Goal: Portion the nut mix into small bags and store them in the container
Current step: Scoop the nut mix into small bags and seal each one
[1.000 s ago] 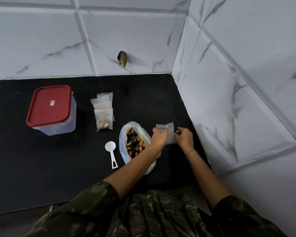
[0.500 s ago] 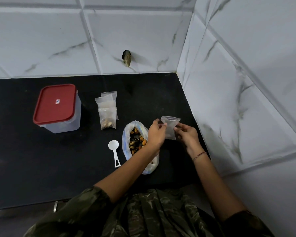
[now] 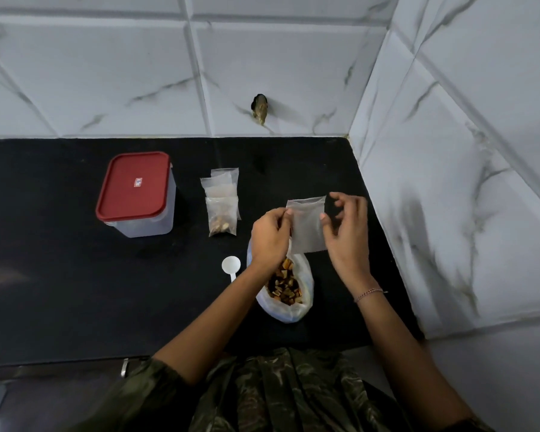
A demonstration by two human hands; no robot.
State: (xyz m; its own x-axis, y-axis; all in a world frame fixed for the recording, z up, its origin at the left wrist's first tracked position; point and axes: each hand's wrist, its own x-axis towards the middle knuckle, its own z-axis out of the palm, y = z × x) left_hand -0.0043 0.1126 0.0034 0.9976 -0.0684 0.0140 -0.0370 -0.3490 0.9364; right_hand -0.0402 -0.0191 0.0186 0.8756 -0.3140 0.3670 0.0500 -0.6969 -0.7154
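An empty small clear bag (image 3: 307, 226) is held upright above the counter. My left hand (image 3: 270, 236) pinches its left edge and my right hand (image 3: 346, 227) pinches its right edge near the top. Below them an open plastic bag of nut mix (image 3: 286, 286) lies on the black counter (image 3: 75, 275). A white scoop (image 3: 231, 265) rests just left of it, partly hidden by my left forearm. A clear container with a red lid (image 3: 136, 194), closed, stands at the left. Small bags (image 3: 222, 202), one holding nuts, lie stacked beside it.
White marble-pattern tiled walls (image 3: 449, 182) close the counter at the back and right, forming a corner. A dark hole (image 3: 259, 109) marks the back wall. The counter's front edge runs just ahead of my body.
Both hands lifted the small bag off the counter and raised it, now stretched flat between them. The view shifted slightly.
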